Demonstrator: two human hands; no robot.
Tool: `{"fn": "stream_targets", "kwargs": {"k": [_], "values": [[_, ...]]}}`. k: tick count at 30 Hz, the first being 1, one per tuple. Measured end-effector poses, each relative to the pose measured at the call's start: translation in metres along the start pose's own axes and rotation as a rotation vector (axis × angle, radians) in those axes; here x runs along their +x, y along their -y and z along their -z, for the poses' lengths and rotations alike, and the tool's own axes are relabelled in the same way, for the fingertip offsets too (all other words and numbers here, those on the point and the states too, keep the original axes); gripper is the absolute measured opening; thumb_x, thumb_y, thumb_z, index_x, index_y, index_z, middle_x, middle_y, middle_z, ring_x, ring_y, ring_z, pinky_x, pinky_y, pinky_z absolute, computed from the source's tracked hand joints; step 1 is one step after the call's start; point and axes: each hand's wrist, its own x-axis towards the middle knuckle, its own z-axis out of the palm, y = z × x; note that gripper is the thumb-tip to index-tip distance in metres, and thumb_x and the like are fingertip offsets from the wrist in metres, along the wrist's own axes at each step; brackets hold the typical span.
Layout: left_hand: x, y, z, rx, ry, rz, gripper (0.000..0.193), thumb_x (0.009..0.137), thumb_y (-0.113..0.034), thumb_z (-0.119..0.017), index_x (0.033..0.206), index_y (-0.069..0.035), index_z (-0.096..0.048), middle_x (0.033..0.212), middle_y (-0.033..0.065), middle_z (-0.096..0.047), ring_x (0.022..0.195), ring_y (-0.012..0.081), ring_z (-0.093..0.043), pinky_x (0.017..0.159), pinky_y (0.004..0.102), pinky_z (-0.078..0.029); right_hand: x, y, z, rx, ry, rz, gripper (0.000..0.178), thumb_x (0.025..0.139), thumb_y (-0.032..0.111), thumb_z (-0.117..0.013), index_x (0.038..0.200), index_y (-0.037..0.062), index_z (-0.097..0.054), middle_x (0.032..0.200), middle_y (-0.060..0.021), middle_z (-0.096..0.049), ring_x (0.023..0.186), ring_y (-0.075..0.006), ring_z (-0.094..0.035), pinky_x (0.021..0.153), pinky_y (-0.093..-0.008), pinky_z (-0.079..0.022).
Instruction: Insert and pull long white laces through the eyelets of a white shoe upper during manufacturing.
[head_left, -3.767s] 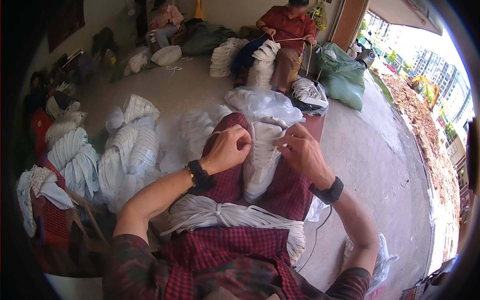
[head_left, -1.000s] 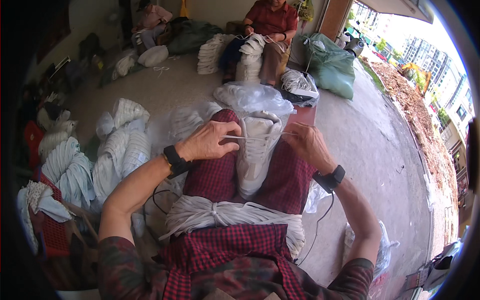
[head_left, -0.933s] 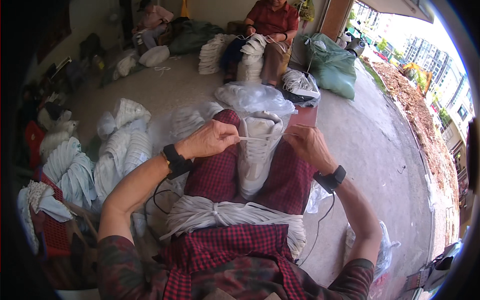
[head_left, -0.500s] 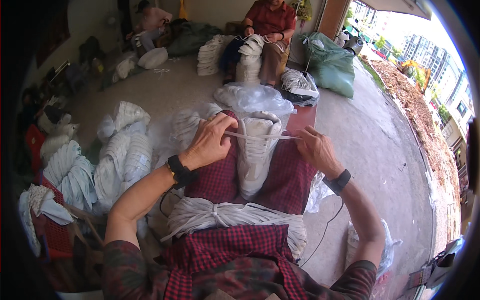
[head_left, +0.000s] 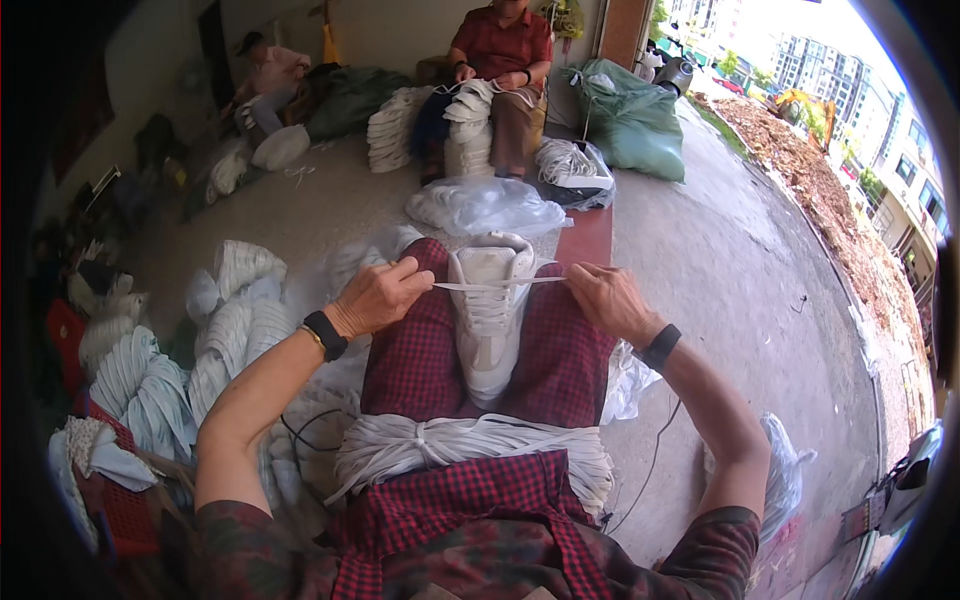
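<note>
A white sneaker upper [head_left: 490, 335] stands between my knees, its toe end toward me and its tongue at the far end. White lacing crosses its front in rows. A flat white shoelace [head_left: 500, 284] runs taut across it near the top. One end of the lace is pinched in my left hand [head_left: 380, 296], left of the upper. On the other side my right hand [head_left: 614, 300] has its fingers closed on the other end. A tied bundle of white shoelaces [head_left: 470, 445] lies across my lap, on the red-and-black checked apron [head_left: 450, 492].
Stacked white uppers [head_left: 235, 335] in clear plastic lie on my left, beside a red basket [head_left: 125, 470]. A plastic bag [head_left: 485, 207] sits just past my knees. Ahead, a seated person [head_left: 500, 50] handles laces; a green sack [head_left: 630, 125] stands to the right.
My left hand has turned and pulled out leftward from the upper, and the lace between my hands is straighter. My right hand stays beside the upper, still gripping. The whole view has shifted slightly.
</note>
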Motion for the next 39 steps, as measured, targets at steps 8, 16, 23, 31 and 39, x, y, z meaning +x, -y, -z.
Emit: {"fn": "stream_targets", "kwargs": {"k": [8,16,23,31,39], "values": [[-0.081,0.048,0.1,0.171,-0.038,0.342,0.019,0.087,-0.003,-0.064,0.105,-0.009,-0.064,0.09,0.0123,-0.059,0.079,0.0373,-0.064,0.064,0.0452,-0.052,-0.073,-0.055,0.069,-0.181,-0.049,-0.161,0.005,0.093,0.008,-0.056,0.097,0.0048,-0.054,0.086,-0.0152,-0.064,0.08,-0.0375,-0.064,0.067,-0.046,-0.051],[-0.15,0.067,0.217,0.445,-0.16,0.51,0.014,0.091,-0.002,-0.062,0.105,-0.004,-0.065,0.096,0.0165,-0.061,0.087,0.0404,-0.063,0.071,0.0441,-0.051,-0.152,-0.089,0.185,-0.641,-0.152,-0.533,0.007,0.096,0.009,-0.053,0.101,0.0067,-0.058,0.091,-0.0159,-0.068,0.081,-0.0383,-0.066,0.067,-0.0459,-0.051],[-0.138,0.043,0.218,0.76,-0.358,0.432,0.019,0.089,0.0,-0.066,0.107,-0.004,-0.07,0.102,0.0105,-0.055,0.092,0.0294,-0.058,0.078,0.0393,-0.048,-0.14,-0.057,0.205,-0.935,-0.732,-0.406,0.015,0.098,0.006,-0.058,0.108,0.0094,-0.069,0.095,-0.009,-0.057,0.082,-0.0262,-0.058,0.068,-0.0389,-0.05],[-0.037,0.001,0.112,0.034,-0.677,0.602,0.017,0.092,0.0,-0.063,0.106,-0.004,-0.072,0.089,0.0065,-0.065,0.076,0.016,-0.064,0.065,0.0274,-0.05,-0.046,0.024,0.046,0.626,-0.622,-0.567,0.018,0.092,-0.006,-0.058,0.105,-0.0005,-0.069,0.089,-0.0035,-0.07,0.083,-0.0109,-0.065,0.073,-0.0262,-0.052],[0.029,-0.038,-0.006,-0.825,-0.413,0.678,0.012,0.09,-0.005,-0.072,0.101,0.001,-0.073,0.087,0.0044,-0.072,0.08,0.0081,-0.067,0.07,0.0243,-0.053,0.034,0.058,-0.021,0.665,-0.266,-0.397,0.007,0.087,0.003,-0.071,0.09,-0.003,-0.073,0.078,-0.0093,-0.072,0.072,-0.0127,-0.065,0.068,-0.0284,-0.052]]}}
